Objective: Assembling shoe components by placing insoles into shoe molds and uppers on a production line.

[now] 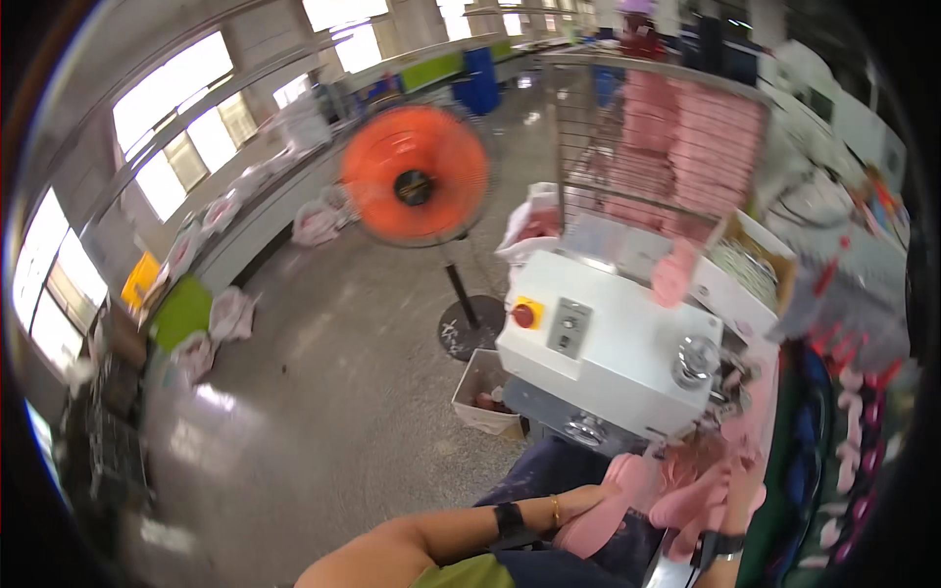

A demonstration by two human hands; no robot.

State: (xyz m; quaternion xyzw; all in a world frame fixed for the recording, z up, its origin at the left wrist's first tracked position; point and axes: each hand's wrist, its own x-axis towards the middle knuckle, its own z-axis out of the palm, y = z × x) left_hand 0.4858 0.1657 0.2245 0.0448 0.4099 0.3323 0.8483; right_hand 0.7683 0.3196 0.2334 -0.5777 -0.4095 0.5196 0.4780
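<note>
My left hand [586, 497] is closed around a pink shoe-sole-shaped piece [598, 519], held low in front of the white machine [608, 333]. To its right, my right hand [735, 495] is at another pink piece [686, 502], below the machine's metal working end. Its fingers are blurred and blend with the pink material, so its grip is hard to make out. Pink scraps [691, 461] hang or lie between the hands and the machine. Both wrists wear dark bands.
An orange floor fan [415, 176] stands ahead, left of the machine. Beneath the machine's left side is a white bin [480, 407] with scraps. Behind it rises a metal rack [588, 147] near stacked pink pieces [720, 137]. A box of pale strands [750, 263] sits right of the machine.
</note>
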